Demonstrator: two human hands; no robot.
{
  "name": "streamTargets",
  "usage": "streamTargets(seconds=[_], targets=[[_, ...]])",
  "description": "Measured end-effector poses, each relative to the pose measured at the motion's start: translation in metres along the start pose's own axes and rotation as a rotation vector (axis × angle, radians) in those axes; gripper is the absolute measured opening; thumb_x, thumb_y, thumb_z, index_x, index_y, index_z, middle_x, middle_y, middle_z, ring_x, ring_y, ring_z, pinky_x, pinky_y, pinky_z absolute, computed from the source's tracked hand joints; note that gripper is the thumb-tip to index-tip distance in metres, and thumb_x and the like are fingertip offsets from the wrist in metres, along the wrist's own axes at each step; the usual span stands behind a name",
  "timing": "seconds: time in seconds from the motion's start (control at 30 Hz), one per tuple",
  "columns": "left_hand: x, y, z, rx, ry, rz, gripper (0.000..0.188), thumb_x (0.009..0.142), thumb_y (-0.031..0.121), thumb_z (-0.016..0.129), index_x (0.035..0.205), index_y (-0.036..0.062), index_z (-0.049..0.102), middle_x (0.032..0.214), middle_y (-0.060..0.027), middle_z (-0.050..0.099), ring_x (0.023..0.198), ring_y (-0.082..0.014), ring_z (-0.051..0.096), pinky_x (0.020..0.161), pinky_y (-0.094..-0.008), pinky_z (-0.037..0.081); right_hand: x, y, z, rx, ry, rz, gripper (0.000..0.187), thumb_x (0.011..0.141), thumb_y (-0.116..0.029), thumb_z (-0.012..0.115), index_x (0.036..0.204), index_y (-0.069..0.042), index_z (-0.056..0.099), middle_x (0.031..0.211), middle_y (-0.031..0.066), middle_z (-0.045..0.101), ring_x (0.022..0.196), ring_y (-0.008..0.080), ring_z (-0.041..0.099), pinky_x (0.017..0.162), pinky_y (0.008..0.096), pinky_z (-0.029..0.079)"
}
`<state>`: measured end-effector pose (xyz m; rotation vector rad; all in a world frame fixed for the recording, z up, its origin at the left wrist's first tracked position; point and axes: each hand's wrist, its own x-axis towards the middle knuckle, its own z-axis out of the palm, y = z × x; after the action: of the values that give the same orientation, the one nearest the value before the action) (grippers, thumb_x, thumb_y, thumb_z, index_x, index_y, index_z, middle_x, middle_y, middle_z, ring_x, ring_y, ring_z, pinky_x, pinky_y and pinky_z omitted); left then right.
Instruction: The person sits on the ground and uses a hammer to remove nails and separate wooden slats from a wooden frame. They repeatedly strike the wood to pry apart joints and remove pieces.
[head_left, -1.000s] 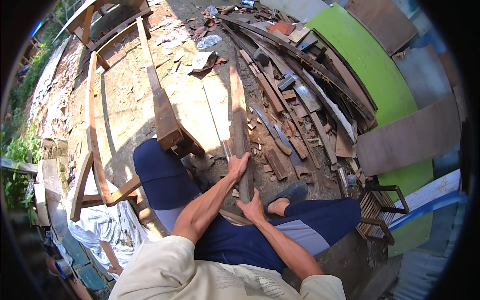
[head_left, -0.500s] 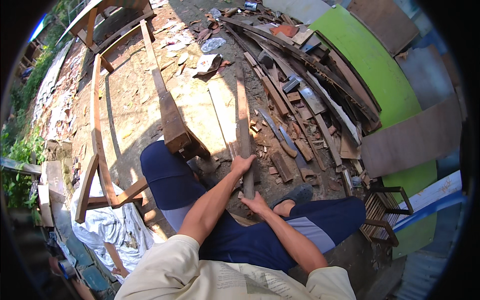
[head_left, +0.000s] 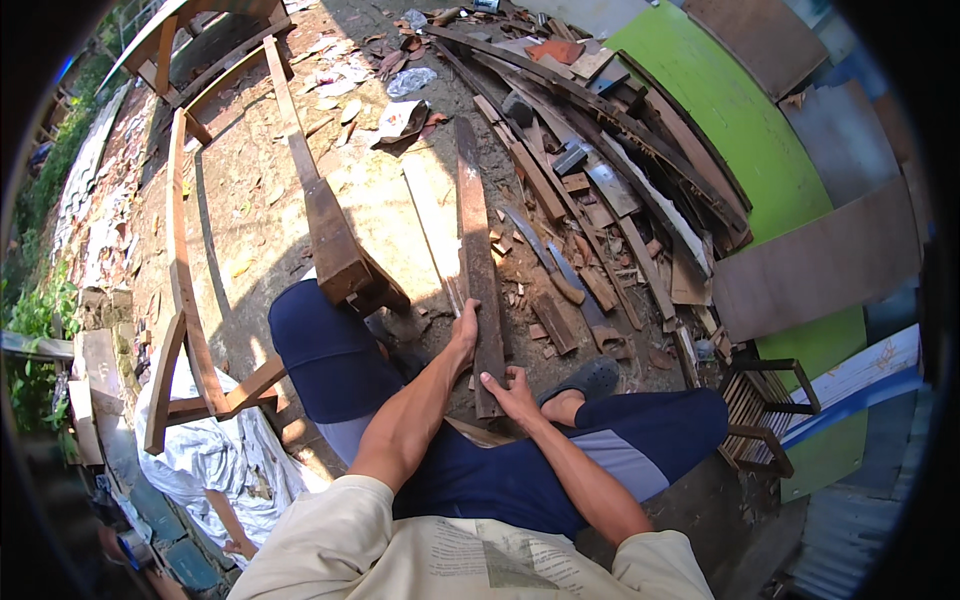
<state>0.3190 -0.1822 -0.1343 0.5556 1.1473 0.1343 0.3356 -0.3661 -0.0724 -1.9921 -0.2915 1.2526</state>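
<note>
A long, dark, weathered wooden plank [head_left: 478, 240] stretches away from me between my legs, its broad face turned up. My left hand [head_left: 464, 332] is closed on its left edge, with the fingers partly hidden behind the wood. Lower down, near the plank's close end, my right hand [head_left: 513, 393] grips the right edge, thumb on the face. To the right on the ground lie a machete [head_left: 527, 238] with a wooden handle and a handsaw [head_left: 580, 285]. A short wood block [head_left: 553, 322] rests near them.
At left stands a wooden frame [head_left: 180, 260], its beam [head_left: 325, 225] against my left knee. A pile of boards [head_left: 640, 150] fills the right, beside a green panel [head_left: 740, 130]. A slatted wooden rack [head_left: 760, 415] is near my right knee. White sheeting [head_left: 215, 440] lies left.
The plank has turned, showing a broader face instead of its narrow edge. My left hand has shifted to its left side, and my right thumb now lies on the face.
</note>
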Motion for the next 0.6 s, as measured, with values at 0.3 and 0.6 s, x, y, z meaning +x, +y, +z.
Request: streamTargets(seconds=[0.3,0.6], targets=[[-0.021,0.013,0.006,0.007,-0.209,-0.012,0.087,0.087,0.075,0.049,0.121,-0.0041,0.057,0.094,-0.0159,0.064,0.082,-0.0278,0.065,0.072,-0.0427,0.052,-0.008,-0.023,-0.008,0.299,-0.217,0.067,0.081,0.083,-0.048,0.077,0.133,0.009,0.047,0.126,0.0193,0.060,0.114,0.0246,0.060,0.096,0.0351,0.048],[-0.018,0.013,0.003,-0.037,-0.261,-0.033,0.085,0.089,0.075,0.047,0.128,-0.0002,0.056,0.102,-0.0159,0.066,0.087,-0.0278,0.065,0.079,-0.0437,0.053,-0.012,-0.025,-0.007,0.172,-0.112,-0.019,0.071,0.079,-0.037,0.079,0.130,0.005,0.052,0.119,0.0191,0.065,0.109,0.0266,0.064,0.093,0.0355,0.050]])
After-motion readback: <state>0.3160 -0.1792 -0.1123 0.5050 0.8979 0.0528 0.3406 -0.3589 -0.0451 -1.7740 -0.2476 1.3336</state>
